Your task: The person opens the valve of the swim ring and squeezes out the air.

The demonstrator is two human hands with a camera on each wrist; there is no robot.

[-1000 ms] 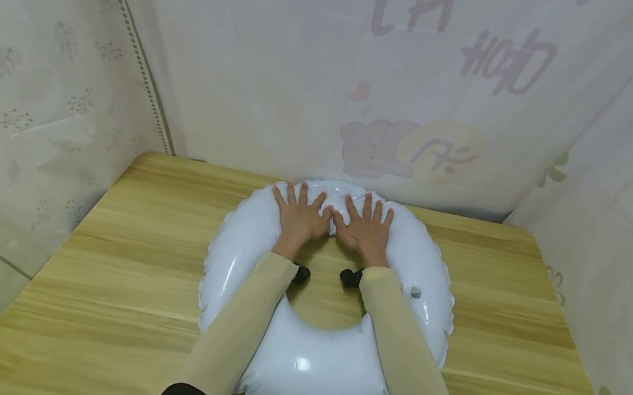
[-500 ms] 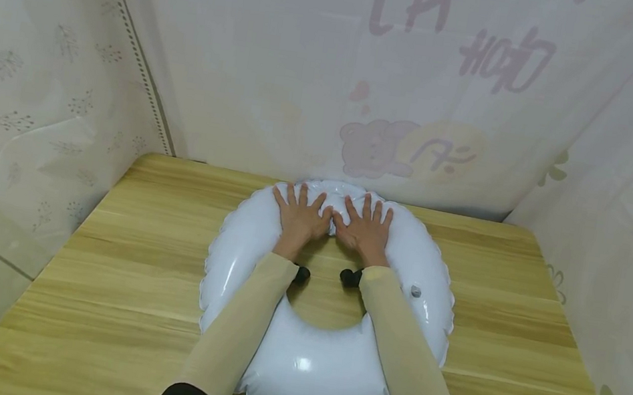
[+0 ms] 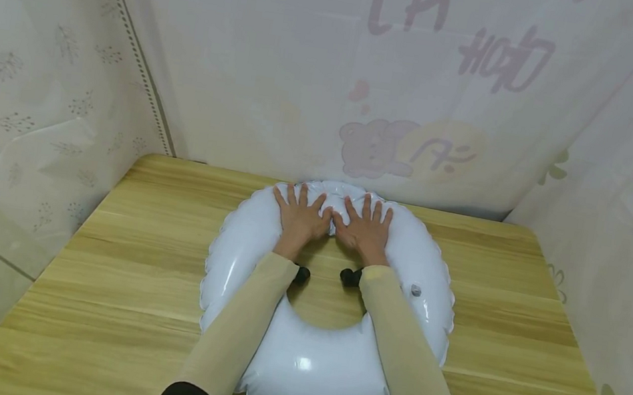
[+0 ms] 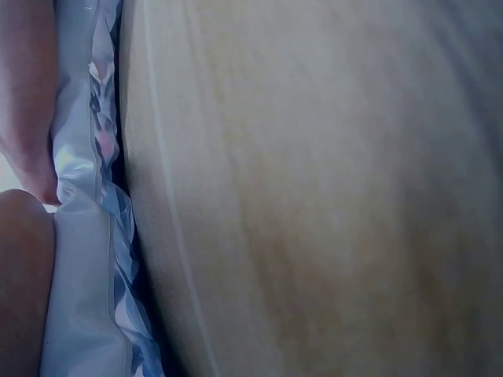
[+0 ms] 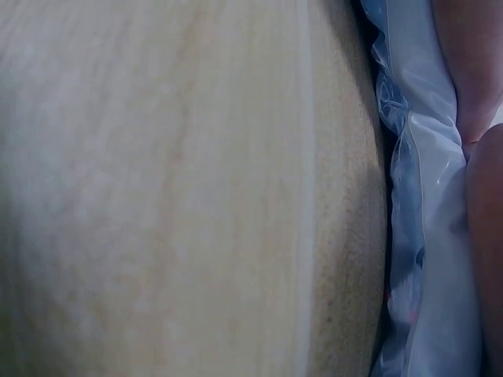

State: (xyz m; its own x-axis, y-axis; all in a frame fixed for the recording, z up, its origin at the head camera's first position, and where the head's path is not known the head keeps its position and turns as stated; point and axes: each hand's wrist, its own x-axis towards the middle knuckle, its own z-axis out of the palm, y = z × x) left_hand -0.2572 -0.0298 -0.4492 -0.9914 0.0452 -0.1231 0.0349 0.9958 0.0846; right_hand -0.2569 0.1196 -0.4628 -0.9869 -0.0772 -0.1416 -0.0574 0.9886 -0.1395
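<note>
A white inflatable swim ring [image 3: 301, 371] lies flat on the wooden table, puffed up and glossy, with a wavy outer seam. Both hands press on its far side with fingers spread. My left hand [image 3: 301, 222] is left of the middle and my right hand [image 3: 366, 231] right of it, thumbs close together near the ring's inner edge. A small valve [image 3: 415, 291] shows on the ring's right side. In the left wrist view the ring's creased inner seam [image 4: 106, 149] runs beside the hand; the right wrist view shows the same seam [image 5: 401, 165] mirrored.
The wood-grain table [image 3: 138, 253] extends left and right of the ring. Behind it hangs a pale printed cloth [image 3: 250, 67], close to the ring's far edge. Patterned cloths [image 3: 29, 83] also hang at both sides. Dark wrist cameras [image 3: 350, 278] sit over the ring's hole.
</note>
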